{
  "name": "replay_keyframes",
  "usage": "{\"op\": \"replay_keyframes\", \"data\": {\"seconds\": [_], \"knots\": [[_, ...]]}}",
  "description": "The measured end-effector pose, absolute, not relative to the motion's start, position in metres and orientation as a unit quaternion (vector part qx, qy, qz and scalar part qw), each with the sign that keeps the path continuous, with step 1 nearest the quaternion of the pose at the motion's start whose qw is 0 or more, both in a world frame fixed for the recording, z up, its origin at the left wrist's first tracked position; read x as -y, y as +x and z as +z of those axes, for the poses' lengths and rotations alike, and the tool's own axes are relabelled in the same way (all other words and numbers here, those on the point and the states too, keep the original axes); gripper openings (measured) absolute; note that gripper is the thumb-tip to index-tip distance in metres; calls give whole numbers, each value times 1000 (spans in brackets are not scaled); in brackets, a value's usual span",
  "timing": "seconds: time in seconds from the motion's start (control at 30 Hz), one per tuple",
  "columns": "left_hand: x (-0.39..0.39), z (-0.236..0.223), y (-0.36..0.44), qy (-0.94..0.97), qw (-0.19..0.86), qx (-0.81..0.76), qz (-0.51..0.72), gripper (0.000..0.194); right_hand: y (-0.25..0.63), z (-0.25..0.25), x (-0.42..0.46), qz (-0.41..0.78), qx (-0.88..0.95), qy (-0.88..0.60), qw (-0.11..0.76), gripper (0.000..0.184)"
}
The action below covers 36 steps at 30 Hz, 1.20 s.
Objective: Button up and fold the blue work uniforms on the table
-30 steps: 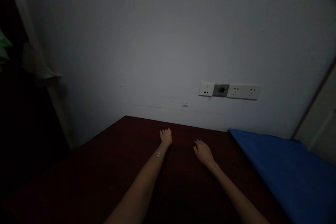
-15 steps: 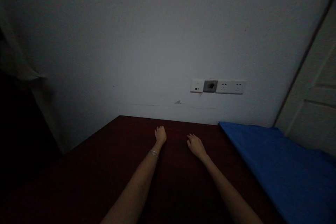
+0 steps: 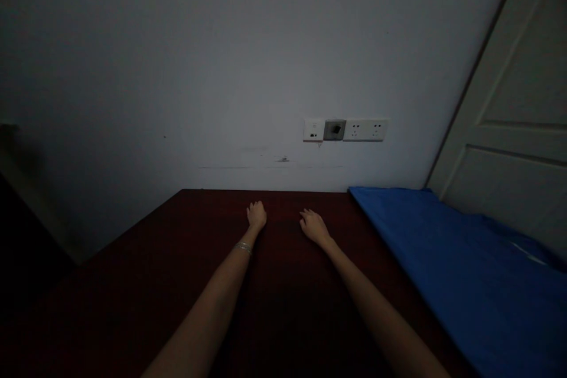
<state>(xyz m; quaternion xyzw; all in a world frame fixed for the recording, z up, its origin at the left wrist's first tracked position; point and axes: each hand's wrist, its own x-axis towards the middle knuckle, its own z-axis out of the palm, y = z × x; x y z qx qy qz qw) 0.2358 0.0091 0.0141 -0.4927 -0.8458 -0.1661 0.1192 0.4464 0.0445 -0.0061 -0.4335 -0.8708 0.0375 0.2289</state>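
Both my arms stretch out over a dark red-brown table (image 3: 133,283) in dim light. My left hand (image 3: 256,214) rests near the table's far edge with its fingers curled under, and nothing shows in it; a thin bracelet (image 3: 243,246) sits on that wrist. My right hand (image 3: 312,226) lies palm down a little to the right, fingers loosely spread on the wood, holding nothing.
A blue sheet (image 3: 447,266) covers the surface on the right, next to the table. A pale wall stands right behind, with a row of sockets (image 3: 345,130) above the table. A white door (image 3: 514,130) is at the right.
The view has swung to the right: the door has come into view and the curtain at the left has gone out. Both hands keep their poses on the table.
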Motion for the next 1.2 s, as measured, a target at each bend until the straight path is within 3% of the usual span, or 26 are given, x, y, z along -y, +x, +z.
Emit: {"op": "replay_keyframes", "data": {"seconds": [1.2], "knots": [[-4, 21, 241, -485, 136, 851, -147, 26, 446, -2, -39, 55, 863, -439, 243, 42]]}}
